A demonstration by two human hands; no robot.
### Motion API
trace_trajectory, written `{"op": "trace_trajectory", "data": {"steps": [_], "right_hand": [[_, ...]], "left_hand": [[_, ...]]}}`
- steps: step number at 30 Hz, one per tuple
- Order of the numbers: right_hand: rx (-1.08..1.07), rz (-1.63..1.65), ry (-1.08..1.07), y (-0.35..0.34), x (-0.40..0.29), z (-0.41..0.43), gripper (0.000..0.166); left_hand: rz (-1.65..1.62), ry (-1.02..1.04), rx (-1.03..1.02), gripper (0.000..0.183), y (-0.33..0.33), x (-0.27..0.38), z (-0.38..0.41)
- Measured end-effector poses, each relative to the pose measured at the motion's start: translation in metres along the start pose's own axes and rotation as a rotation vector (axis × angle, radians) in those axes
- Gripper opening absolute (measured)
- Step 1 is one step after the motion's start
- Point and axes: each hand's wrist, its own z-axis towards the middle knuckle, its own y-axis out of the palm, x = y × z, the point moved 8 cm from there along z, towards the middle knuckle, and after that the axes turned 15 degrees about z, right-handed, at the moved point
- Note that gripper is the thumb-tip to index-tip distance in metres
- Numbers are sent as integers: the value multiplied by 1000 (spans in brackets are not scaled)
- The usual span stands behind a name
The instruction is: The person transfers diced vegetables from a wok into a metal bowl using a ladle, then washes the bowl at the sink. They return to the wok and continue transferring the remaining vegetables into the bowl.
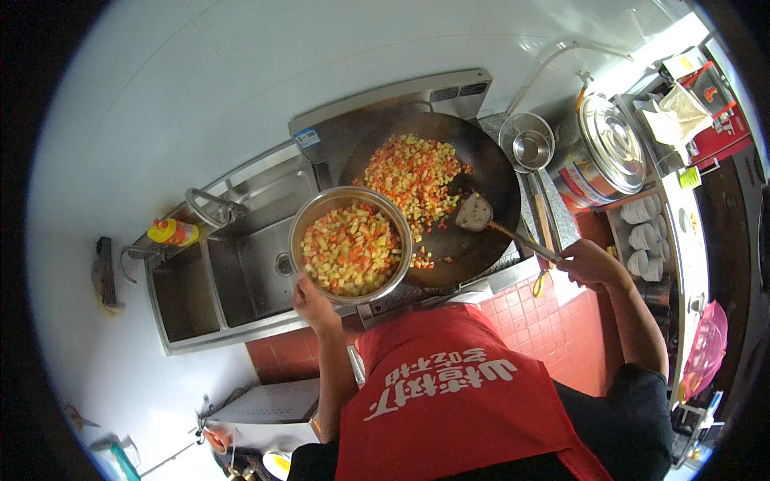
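My left hand (pixel 316 306) grips the near rim of a round metal bowl (pixel 406 231), held up over the front of the sink and the wok's left edge. Diced vegetables (pixel 352 252), orange and pale yellow-green, fill much of it. In my right hand (pixel 592 264) is the handle of a wok spatula (pixel 475 213). Its blade, smeared with food, rests in or just above a large dark wok (pixel 499 174). A heap of smaller-looking diced vegetables (pixel 412 174) in similar colours lies in the wok's far left part, with a few bits scattered nearer me.
Left of the wok is a stainless steel sink (pixel 246 270) with a faucet (pixel 210 210) and a yellow bottle (pixel 172 232). At right stand a wire strainer with a metal ladle (pixel 530 149), a lidded steel pot (pixel 610 144) and stacked white bowls (pixel 643 231) on a shelf.
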Motion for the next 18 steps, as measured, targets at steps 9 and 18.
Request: {"op": "trace_trajectory", "data": {"steps": [9,18], "right_hand": [[20,533,-37,98,-24,141,18],[33,939,-240,114,-24,118,21]], "left_hand": [[27,2,28,48,-3,-7,1],[122,11,39,48,-6,-6,4]]}}
